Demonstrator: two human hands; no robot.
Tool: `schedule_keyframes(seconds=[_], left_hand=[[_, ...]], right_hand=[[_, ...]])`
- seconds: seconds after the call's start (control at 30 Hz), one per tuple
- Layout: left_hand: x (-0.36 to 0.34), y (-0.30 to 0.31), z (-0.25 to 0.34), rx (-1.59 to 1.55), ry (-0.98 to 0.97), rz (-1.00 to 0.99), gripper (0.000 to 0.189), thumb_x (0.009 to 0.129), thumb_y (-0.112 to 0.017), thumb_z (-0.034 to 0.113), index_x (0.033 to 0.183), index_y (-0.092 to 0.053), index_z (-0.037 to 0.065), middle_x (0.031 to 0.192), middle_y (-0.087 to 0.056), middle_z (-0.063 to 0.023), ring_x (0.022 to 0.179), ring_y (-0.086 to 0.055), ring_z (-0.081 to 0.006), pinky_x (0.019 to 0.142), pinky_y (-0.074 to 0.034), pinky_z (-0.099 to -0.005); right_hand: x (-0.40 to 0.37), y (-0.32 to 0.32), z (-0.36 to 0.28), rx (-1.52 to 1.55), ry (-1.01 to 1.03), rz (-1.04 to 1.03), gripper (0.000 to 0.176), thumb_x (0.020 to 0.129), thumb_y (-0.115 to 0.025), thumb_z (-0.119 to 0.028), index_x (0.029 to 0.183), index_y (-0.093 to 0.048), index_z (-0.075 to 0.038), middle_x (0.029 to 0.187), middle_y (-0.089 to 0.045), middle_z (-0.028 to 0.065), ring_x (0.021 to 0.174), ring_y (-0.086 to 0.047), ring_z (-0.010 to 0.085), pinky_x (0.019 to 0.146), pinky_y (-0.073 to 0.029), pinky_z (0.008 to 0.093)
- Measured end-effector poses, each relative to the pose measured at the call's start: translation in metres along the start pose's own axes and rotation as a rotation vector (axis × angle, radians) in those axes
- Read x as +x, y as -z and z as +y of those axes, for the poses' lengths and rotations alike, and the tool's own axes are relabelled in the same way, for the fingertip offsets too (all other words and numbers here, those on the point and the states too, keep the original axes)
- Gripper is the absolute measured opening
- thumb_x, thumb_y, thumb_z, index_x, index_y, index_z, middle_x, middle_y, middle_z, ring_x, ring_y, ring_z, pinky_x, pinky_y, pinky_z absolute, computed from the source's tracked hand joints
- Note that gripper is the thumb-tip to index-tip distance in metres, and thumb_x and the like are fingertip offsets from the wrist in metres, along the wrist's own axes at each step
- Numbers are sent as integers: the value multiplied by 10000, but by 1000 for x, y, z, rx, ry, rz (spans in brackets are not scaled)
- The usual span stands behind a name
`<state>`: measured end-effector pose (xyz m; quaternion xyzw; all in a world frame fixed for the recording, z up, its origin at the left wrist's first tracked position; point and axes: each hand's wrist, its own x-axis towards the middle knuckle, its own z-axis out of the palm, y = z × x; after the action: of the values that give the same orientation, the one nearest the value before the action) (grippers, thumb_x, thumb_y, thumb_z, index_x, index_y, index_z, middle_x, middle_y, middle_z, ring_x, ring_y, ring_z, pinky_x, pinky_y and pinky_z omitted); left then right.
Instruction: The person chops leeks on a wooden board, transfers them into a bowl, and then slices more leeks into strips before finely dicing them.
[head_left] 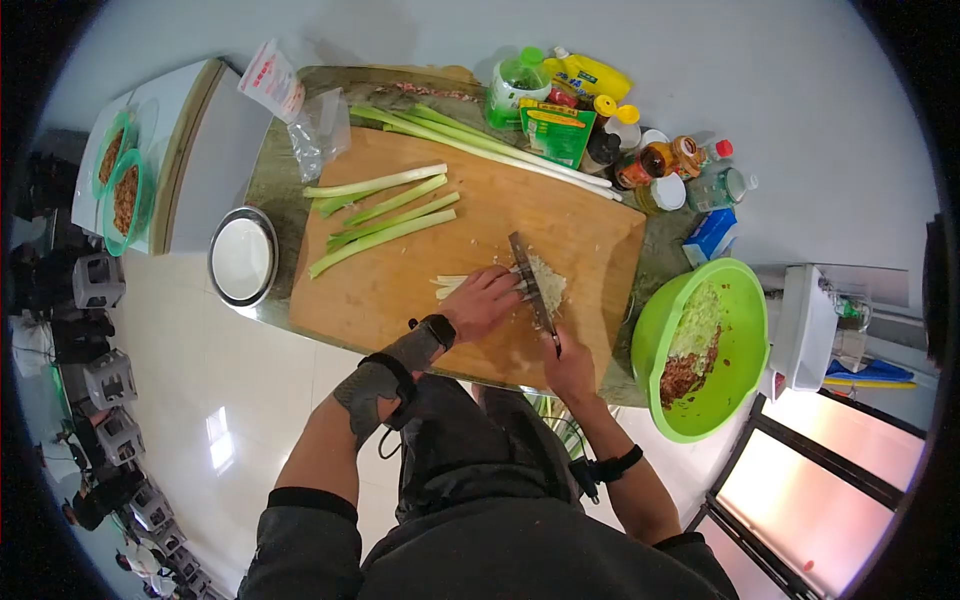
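Observation:
My right hand [570,368] is wrapped around the handle of a kitchen knife [525,265], whose blade points away from me over the wooden cutting board [370,300]. Pale scallion strips [450,283] stick out to the left from under my left hand [482,303], which presses them down with fingers bent close beside the blade. Finely chopped scallion [552,285] is heaped at the knife's right side. Cut green scallion stalks [385,228] lie on the board's left part, and long whole scallions [490,148] stretch along its far edge.
To the right, a green basin [650,345] holds minced meat and chopped pale greens. Bottles, jars and a green packet [557,132] crowd the table's far right. A white bowl [243,260] sits at the left edge. Plastic bags [318,135] lie at the far left corner.

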<state>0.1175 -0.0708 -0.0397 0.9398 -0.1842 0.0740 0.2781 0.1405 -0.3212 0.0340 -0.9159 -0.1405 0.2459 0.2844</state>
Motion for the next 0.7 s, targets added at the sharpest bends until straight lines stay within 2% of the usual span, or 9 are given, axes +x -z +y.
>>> schedule_keyframes(seconds=[0.17, 0.27, 0.33, 0.43, 0.57, 0.63, 0.7], left_hand=[[4, 19, -1, 57, -53, -80, 474, 868, -738, 223, 1320, -627, 132, 1455, -564, -100, 1384, -504, -332, 1110, -463, -500], [9, 21, -4, 77, -64, -172, 476, 853, -733, 235, 1305, -631, 130, 1407, -583, -82, 1332, -530, -301, 1106, -459, -474], [12, 20, -6, 70, -63, -178, 474, 844, -726, 227, 1298, -635, 127, 1372, -591, -73, 1291, -543, -292, 1103, -457, -466], [15, 17, -7, 46, -70, -138, 468, 830, -719, 208, 1282, -642, 114, 1339, -598, -68, 1258, -548, -288, 1096, -457, -457], [13, 18, -6, 32, -49, -133, 446, 832, -704, 189, 1267, -654, 105, 1335, -599, -75, 1267, -538, -295, 1089, -457, -457], [12, 12, -7, 43, -44, -141, 460, 828, -704, 185, 1279, -654, 104, 1351, -595, -85, 1272, -534, -306, 1086, -457, -463], [6, 7, -10, 30, -19, -164, 479, 827, -705, 182, 1296, -652, 106, 1369, -592, -94, 1283, -530, -319, 1087, -457, -470]], right_hand=[[5, 5, 2, -60, 5, -29, 282, 1046, -602, -313, 1208, -639, -84, 959, -719, 252, 892, -691, 499, 778, -543, 593], [2, 30, -28, -153, -34, -82, 286, 1044, -598, -310, 1207, -627, -77, 960, -718, 253, 891, -692, 496, 783, -537, 602], [-3, 41, -37, -242, -62, -132, 288, 1041, -600, -311, 1193, -620, -67, 961, -715, 258, 893, -688, 501, 784, -529, 609], [-11, 69, -51, -184, -5, -188, 291, 1034, -606, -316, 1167, -628, -58, 956, -712, 265, 896, -683, 506, 784, -523, 617], [3, 18, -7, -190, 26, -81, 292, 1034, -604, -319, 1145, -640, -51, 963, -713, 264, 897, -679, 511, 784, -519, 628], [19, 3, -12, -174, 58, 9, 295, 1037, -600, -325, 1137, -645, -51, 952, -713, 266, 886, -680, 511, 782, -518, 634], [6, 34, -31, -174, 7, -84, 300, 1043, -594, -331, 1131, -642, -49, 955, -715, 268, 890, -682, 506, 779, -517, 634]])
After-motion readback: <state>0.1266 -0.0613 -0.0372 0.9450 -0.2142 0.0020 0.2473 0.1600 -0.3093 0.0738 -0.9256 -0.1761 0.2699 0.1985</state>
